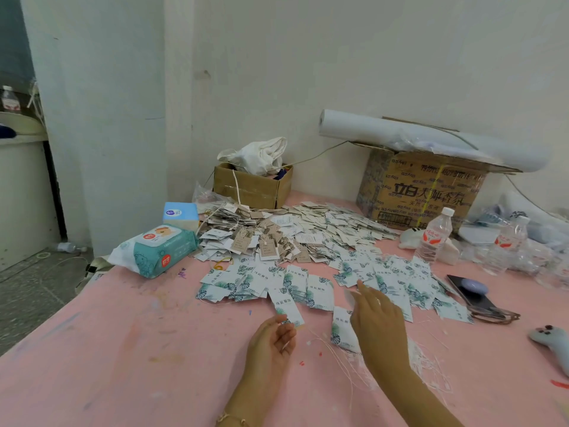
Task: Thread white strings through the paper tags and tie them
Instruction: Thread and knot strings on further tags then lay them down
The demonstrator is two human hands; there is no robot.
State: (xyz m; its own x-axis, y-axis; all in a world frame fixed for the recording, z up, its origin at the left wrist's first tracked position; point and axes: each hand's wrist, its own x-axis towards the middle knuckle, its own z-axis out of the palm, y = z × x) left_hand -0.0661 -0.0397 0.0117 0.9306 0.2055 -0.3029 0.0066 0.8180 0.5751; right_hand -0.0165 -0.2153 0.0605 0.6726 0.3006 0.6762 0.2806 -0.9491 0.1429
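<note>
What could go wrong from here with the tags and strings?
1. The strings lie tangled by the right forearm; pulling one could drag others along.
2. The right hand reaches into overlapping tags; it may lift several at once.
3. The left hand pinches one tag only by its end, so it might slip.

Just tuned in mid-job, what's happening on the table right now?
A person is working at the pink table. The left hand appears to pinch the lower end of one leaf-printed tag, while the right hand reaches, fingers straight, over the spread of leaf-printed tags. Loose white strings lie by the right forearm. No string is visibly through the held tag.
</note>
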